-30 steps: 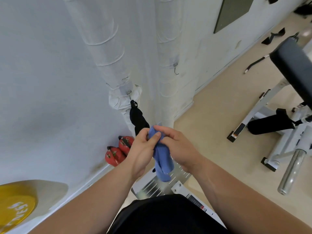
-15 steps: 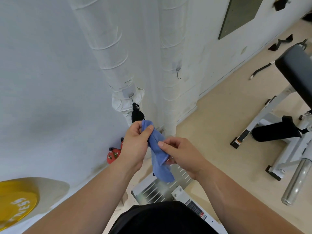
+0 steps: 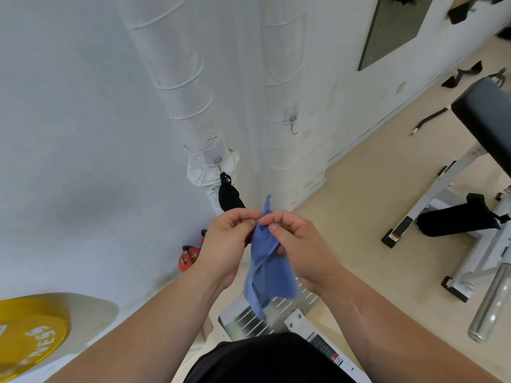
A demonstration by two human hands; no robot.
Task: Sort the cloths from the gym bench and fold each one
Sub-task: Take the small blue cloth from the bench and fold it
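A small blue cloth (image 3: 269, 272) hangs bunched in the air in front of me, its top corner sticking up between my hands. My left hand (image 3: 225, 244) pinches its upper edge with thumb and forefinger. Right beside it, my right hand (image 3: 297, 244) pinches the same upper edge, with the lower fingers curled behind the fabric. The two hands nearly touch at the fingertips. The cloth's lower part dangles over a white perforated metal plate (image 3: 293, 308).
A gym bench with a dark pad (image 3: 486, 120) and white frame stands at the right, with a chrome bar (image 3: 489, 302). A yellow weight plate (image 3: 30, 346) lies lower left. Red kettlebells (image 3: 188, 258) sit by the wall. White wrapped pipes (image 3: 193, 87) rise ahead, a black pouch (image 3: 228, 197) hanging from one.
My hands have come together at the cloth's top edge, the right hand moving up from the middle of the cloth. The cloth now hangs more spread out.
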